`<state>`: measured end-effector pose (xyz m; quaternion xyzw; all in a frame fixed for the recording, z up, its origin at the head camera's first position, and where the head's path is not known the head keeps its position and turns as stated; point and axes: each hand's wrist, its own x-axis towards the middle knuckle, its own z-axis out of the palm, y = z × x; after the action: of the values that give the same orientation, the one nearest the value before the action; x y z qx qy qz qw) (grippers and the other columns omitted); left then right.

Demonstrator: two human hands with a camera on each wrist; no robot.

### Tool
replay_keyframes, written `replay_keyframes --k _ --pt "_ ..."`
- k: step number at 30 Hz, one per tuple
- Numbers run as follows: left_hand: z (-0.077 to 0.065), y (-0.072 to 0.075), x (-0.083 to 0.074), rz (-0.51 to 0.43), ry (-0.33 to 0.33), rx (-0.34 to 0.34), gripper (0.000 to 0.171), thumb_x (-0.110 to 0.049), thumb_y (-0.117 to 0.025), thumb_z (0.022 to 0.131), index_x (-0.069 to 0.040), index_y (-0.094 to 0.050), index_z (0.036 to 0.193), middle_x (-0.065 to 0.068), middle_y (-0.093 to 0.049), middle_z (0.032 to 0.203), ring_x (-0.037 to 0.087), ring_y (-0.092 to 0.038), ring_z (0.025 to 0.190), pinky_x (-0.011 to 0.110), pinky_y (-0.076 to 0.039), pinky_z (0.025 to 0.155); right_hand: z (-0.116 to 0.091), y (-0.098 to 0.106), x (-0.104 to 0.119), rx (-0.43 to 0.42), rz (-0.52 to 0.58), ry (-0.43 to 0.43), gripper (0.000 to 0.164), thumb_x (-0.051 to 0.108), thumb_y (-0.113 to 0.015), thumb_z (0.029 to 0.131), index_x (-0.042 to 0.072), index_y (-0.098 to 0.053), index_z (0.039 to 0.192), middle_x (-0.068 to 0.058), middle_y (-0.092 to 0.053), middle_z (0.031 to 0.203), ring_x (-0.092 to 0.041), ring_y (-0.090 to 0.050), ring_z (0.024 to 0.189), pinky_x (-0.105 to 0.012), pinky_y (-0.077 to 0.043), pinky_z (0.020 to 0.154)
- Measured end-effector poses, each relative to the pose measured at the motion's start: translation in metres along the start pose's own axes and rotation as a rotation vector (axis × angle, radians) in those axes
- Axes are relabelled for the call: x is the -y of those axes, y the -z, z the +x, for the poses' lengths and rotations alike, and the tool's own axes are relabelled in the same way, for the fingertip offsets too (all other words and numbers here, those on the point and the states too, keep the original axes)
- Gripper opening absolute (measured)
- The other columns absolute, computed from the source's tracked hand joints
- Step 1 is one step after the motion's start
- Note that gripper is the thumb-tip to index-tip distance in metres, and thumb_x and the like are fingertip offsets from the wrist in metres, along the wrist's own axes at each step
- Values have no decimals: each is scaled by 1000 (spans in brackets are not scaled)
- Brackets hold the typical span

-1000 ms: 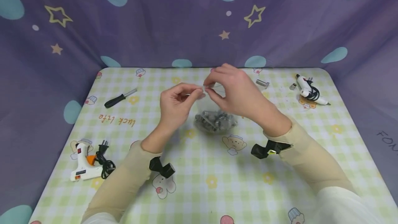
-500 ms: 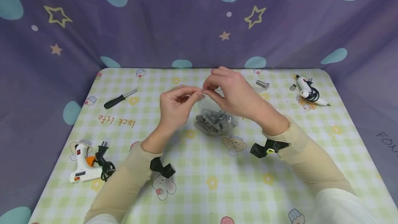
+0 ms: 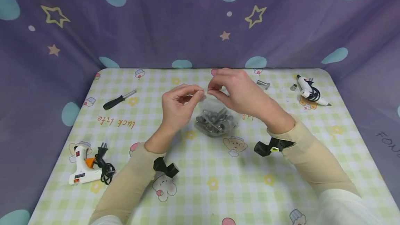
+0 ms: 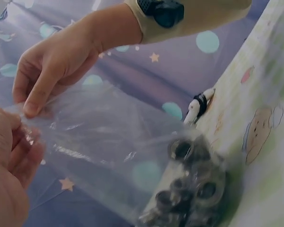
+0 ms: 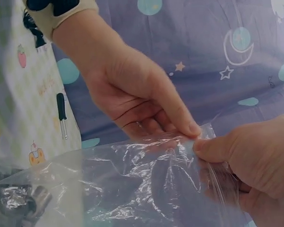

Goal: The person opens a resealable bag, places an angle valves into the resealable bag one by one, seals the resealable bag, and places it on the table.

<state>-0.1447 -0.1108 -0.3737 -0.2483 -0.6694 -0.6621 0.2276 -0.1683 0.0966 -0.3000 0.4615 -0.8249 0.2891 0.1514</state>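
Observation:
A clear plastic bag (image 4: 104, 127) hangs by its top edge between the two hands, its lower end at the table. Dark metal parts (image 3: 215, 122) fill the bottom; several look like short cylinders with round openings in the left wrist view. My left hand (image 3: 178, 107) pinches the bag's top edge between thumb and fingers. To its right, my right hand (image 3: 243, 91) pinches the same edge with thumb and forefinger. Only a small gap separates the fingertips in the head view. In the right wrist view the film (image 5: 156, 175) is wrinkled and shiny below the thumbs.
A black-handled screwdriver (image 3: 119, 100) lies at the back left. A white glue gun (image 3: 84, 169) with a bundled cord is at the front left. A metal bolt (image 3: 263, 84), a small metal piece (image 3: 293, 87) and another white tool with a wound cord (image 3: 312, 91) lie back right.
My right hand has shifted slightly right, so a small gap now shows between the fingertips. The left hand stays almost in place, and the bag still hangs from both.

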Motion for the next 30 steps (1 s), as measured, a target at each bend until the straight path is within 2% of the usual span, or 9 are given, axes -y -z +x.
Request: replay_keyframes --k 3,6,11,14,17,19,23,27,30 --pt "3 4 0 -8 12 64 8 11 -74 90 12 -78 97 30 -76 88 3 -77 79 28 -66 73 0 0 -1 10 6 12 4 4 -78 95 7 -76 92 -6 -73 90 -22 -72 84 -41 -52 117" --pt "6 7 -1 26 18 121 8 10 -76 90 9 -81 96 27 -78 89 2 -77 78 29 -66 74 0 0 -3 31 16 10 3 5 -77 96 8 -77 93 -6 -73 90 -20 -71 83 -42 -51 118" --pt "10 6 -4 104 -9 141 7 6 -78 91 4 -83 94 21 -80 86 7 -77 73 28 -66 73 -1 3 -6 63 27 -19 3 7 -76 97 8 -79 96 -5 -76 92 -19 -76 86 -43 -49 119" --pt "12 3 -7 137 -43 141 6 5 -80 89 3 -84 93 18 -81 84 13 -78 71 26 -65 73 -4 8 -8 83 12 -32 2 8 -77 97 8 -79 96 -5 -75 92 -19 -75 86 -39 -59 101" --pt "14 1 -9 143 -59 143 7 5 -81 88 2 -84 93 18 -81 84 16 -78 70 25 -64 72 -9 13 -10 110 -10 -47 2 9 -77 96 9 -79 97 -4 -74 92 -18 -71 82 -36 -58 78" --pt "15 -1 -9 135 -57 138 7 6 -81 88 2 -84 92 18 -80 83 14 -77 69 25 -64 71 -12 17 -12 131 -16 -60 3 10 -77 97 9 -79 98 -4 -73 94 -18 -68 82 -35 -55 73" --pt "16 -1 -7 92 -31 103 6 8 -80 88 6 -83 91 22 -79 84 7 -76 69 27 -65 71 -16 21 -15 156 -35 -86 4 9 -76 97 9 -79 101 -5 -74 97 -20 -70 86 -36 -57 77" --pt "13 -1 -2 23 21 80 5 11 -77 89 11 -80 92 29 -77 85 3 -75 71 28 -66 72 -19 22 -17 146 -51 -84 5 7 -76 97 9 -78 101 -5 -74 98 -20 -70 87 -36 -57 78" --pt "11 -2 1 -7 71 150 6 11 -71 93 14 -75 96 30 -75 86 3 -73 72 25 -64 71 -21 22 -16 125 -42 -73 5 6 -75 97 9 -78 100 -4 -74 98 -18 -69 86 -36 -56 77"
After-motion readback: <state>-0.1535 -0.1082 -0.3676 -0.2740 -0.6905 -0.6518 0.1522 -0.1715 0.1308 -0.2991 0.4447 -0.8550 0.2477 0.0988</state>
